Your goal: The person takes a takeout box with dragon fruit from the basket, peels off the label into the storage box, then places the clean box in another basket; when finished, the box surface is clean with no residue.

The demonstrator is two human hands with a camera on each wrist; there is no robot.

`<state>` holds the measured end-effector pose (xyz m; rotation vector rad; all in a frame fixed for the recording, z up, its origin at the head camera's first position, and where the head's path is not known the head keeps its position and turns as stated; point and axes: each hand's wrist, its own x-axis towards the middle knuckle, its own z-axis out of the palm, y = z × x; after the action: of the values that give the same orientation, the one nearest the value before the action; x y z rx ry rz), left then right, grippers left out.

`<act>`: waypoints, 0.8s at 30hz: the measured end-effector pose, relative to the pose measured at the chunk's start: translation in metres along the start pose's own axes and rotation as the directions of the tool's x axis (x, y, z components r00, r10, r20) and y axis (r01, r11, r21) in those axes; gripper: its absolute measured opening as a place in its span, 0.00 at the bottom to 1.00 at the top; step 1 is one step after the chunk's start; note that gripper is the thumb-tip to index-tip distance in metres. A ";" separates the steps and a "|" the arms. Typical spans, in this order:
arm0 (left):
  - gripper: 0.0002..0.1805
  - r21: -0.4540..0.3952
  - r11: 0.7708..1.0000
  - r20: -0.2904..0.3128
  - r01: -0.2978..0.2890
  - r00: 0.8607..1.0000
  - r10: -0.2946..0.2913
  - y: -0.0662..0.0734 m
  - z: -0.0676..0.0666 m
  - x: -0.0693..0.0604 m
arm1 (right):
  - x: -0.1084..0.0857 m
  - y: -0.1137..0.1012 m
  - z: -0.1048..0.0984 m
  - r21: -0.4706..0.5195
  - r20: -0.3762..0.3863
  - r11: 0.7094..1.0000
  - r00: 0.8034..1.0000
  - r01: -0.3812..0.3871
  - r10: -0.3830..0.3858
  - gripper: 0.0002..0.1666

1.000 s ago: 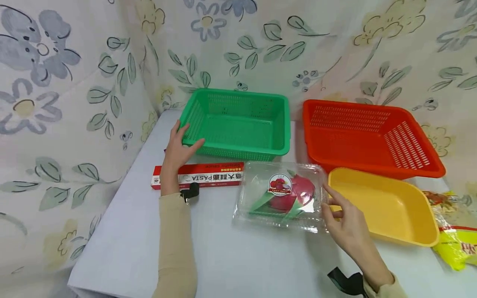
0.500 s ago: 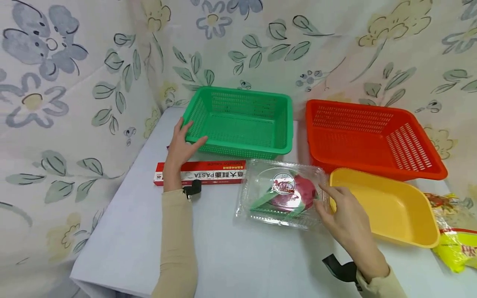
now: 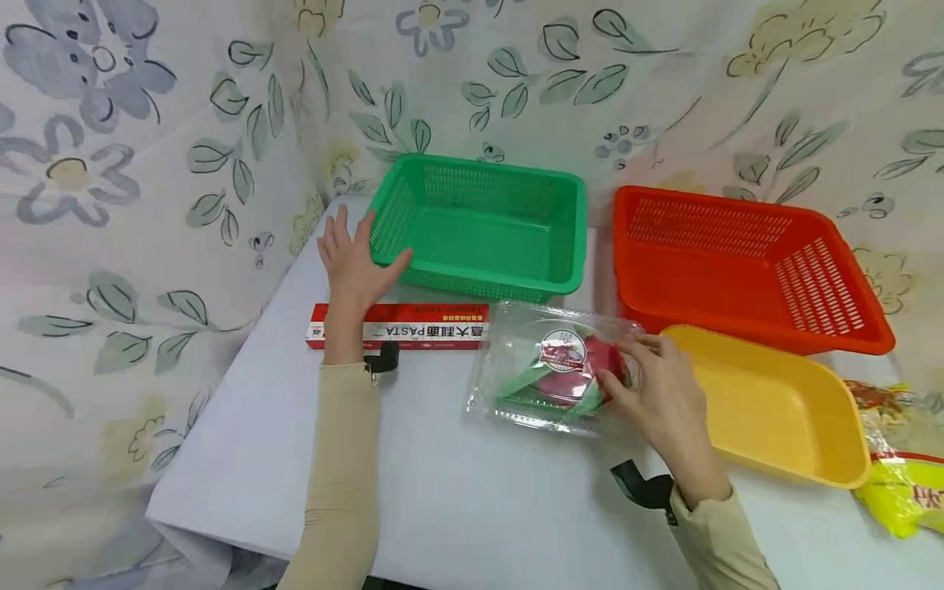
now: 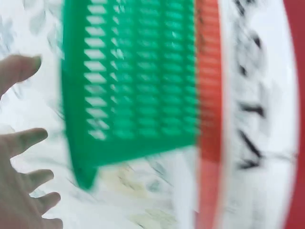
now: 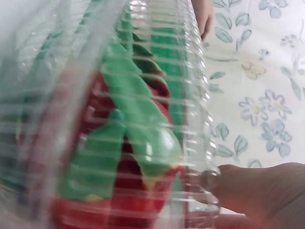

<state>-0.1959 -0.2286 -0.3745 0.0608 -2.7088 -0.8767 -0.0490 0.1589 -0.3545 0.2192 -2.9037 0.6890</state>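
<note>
A clear plastic box (image 3: 509, 385) with a red and green dragon fruit (image 3: 555, 388) inside lies in the middle of the table, a round label on its lid. My right hand (image 3: 667, 401) holds its right end, thumb and fingers bent over it. In the right wrist view the ridged wall fills much of the picture, and part of that hand (image 5: 267, 191) meets its edge. Beside the left end of the green basket (image 3: 479, 283), my left hand (image 3: 354, 266) spreads its fingers. The left wrist view shows these fingers (image 4: 35, 180) apart from the basket's rim.
A red and white pasta box (image 3: 428, 328) lies in front of the green basket, near my left wrist. Behind the right hand stand a red basket (image 3: 737, 287) and a yellow tub (image 3: 782, 401). A yellow-green plastic packet (image 3: 903, 492) lies far right. A flowered curtain (image 3: 516, 82) hangs behind.
My right hand has slid left over the end of the clear box. The left hand's fingers have spread and come off the green basket's left rim. The whole view has shifted slightly.
</note>
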 end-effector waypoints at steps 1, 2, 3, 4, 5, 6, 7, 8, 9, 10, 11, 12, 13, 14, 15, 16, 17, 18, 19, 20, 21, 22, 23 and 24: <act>0.44 -0.031 0.999 -0.032 -0.039 0.999 0.038 0.009 -0.002 -0.001 | 0.002 0.001 -0.002 -0.011 0.026 1.000 1.000 -0.005 0.005 0.29; 0.41 -0.088 0.993 -0.056 -0.084 0.995 0.079 0.019 -0.003 -0.003 | 0.004 0.002 -0.004 -0.027 0.054 1.000 0.998 -0.008 0.009 0.29; 0.38 -0.164 0.977 -0.072 -0.137 0.989 0.127 0.031 -0.005 -0.006 | 0.006 0.003 -0.006 -0.041 0.083 0.999 0.996 -0.010 0.013 0.30; 0.35 -0.245 0.948 -0.086 -0.204 0.978 0.188 0.044 -0.006 -0.009 | 0.008 0.004 -0.009 -0.053 0.108 0.999 0.994 -0.009 0.015 0.31; 0.32 -0.324 0.906 -0.091 -0.271 0.963 0.255 0.058 -0.007 -0.013 | 0.011 0.004 -0.011 -0.065 0.132 0.998 0.991 -0.006 0.015 0.31; 0.31 -0.387 0.860 -0.081 -0.331 0.942 0.326 0.072 -0.007 -0.018 | 0.013 0.005 -0.014 -0.078 0.153 0.997 0.988 0.004 0.008 0.32; 0.29 -0.431 0.816 -0.067 -0.385 0.915 0.397 0.084 -0.007 -0.022 | 0.016 0.006 -0.016 -0.090 0.164 0.996 0.986 0.021 -0.006 0.32; 0.28 -0.451 0.783 -0.042 -0.428 0.887 0.460 0.095 -0.006 -0.028 | 0.018 0.007 -0.017 -0.097 0.175 0.995 0.984 0.031 -0.014 0.32; 0.28 -0.445 0.763 -0.011 -0.470 0.854 0.520 0.104 -0.003 -0.033 | 0.021 0.007 -0.019 -0.099 0.182 0.994 0.983 0.040 -0.021 0.31; 0.28 -0.427 0.750 0.028 -0.505 0.822 0.569 0.111 0.000 -0.039 | 0.023 0.007 -0.020 -0.104 0.193 0.994 0.981 0.043 -0.023 0.31; 0.28 -0.402 0.748 0.069 -0.528 0.797 0.600 0.116 0.004 -0.046 | 0.024 0.008 -0.020 -0.101 0.199 0.994 0.980 0.045 -0.024 0.31; 0.28 -0.375 0.750 0.110 -0.545 0.777 0.619 0.120 0.008 -0.053 | 0.026 0.009 -0.020 -0.097 0.205 0.994 0.978 0.045 -0.024 0.32; 0.29 -0.347 0.751 0.140 -0.562 0.761 0.634 0.121 0.013 -0.060 | 0.027 0.009 -0.019 -0.089 0.212 0.995 0.977 0.038 -0.019 0.32; 0.29 -0.324 0.757 0.173 -0.567 0.751 0.637 0.121 0.019 -0.068 | 0.027 0.010 -0.018 -0.080 0.220 0.996 0.975 0.028 -0.010 0.32; 0.29 -0.306 0.763 0.199 -0.569 0.746 0.636 0.120 0.024 -0.075 | 0.027 0.011 -0.018 -0.071 0.226 0.997 0.974 0.021 -0.005 0.32; 0.30 -0.292 0.771 0.216 -0.565 0.747 0.629 0.118 0.029 -0.082 | 0.027 0.012 -0.017 -0.063 0.233 0.998 0.973 0.014 0.001 0.32; 0.30 -0.276 0.780 0.226 -0.562 0.751 0.621 0.116 0.033 -0.089 | 0.027 0.014 -0.016 -0.053 0.235 0.999 0.972 0.013 0.000 0.32; 0.30 -0.263 0.787 0.235 -0.559 0.754 0.614 0.113 0.037 -0.096 | 0.027 0.015 -0.016 -0.047 0.239 0.999 0.971 0.015 -0.003 0.32; 0.30 -0.246 0.794 0.240 -0.556 0.758 0.606 0.111 0.041 -0.101 | 0.028 0.016 -0.016 -0.042 0.242 0.999 0.970 0.015 -0.004 0.33; 0.31 -0.229 0.802 0.248 -0.551 0.764 0.596 0.108 0.044 -0.106 | 0.029 0.016 -0.016 -0.039 0.245 0.999 0.969 0.018 -0.008 0.33; 0.31 -0.214 0.809 0.251 -0.547 0.770 0.587 0.106 0.046 -0.110 | 0.030 0.017 -0.017 -0.036 0.248 0.999 0.969 0.021 -0.011 0.33; 0.32 -0.204 0.815 0.249 -0.543 0.776 0.579 0.104 0.049 -0.113 | 0.031 0.017 -0.018 -0.036 0.251 0.999 0.968 0.023 -0.013 0.33; 0.32 -0.189 0.820 0.249 -0.541 0.781 0.573 0.102 0.051 -0.115 | 0.032 0.018 -0.019 -0.034 0.251 0.999 0.968 0.028 -0.019 0.33; 0.32 -0.182 0.823 0.248 -0.538 0.785 0.568 0.100 0.053 -0.116 | 0.033 0.018 -0.020 -0.037 0.252 0.999 0.967 0.040 -0.029 0.33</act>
<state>-0.0952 -0.1016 -0.3880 -0.9161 -2.6763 -0.8774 -0.0824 0.1802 -0.3383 0.3774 -3.1420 0.6358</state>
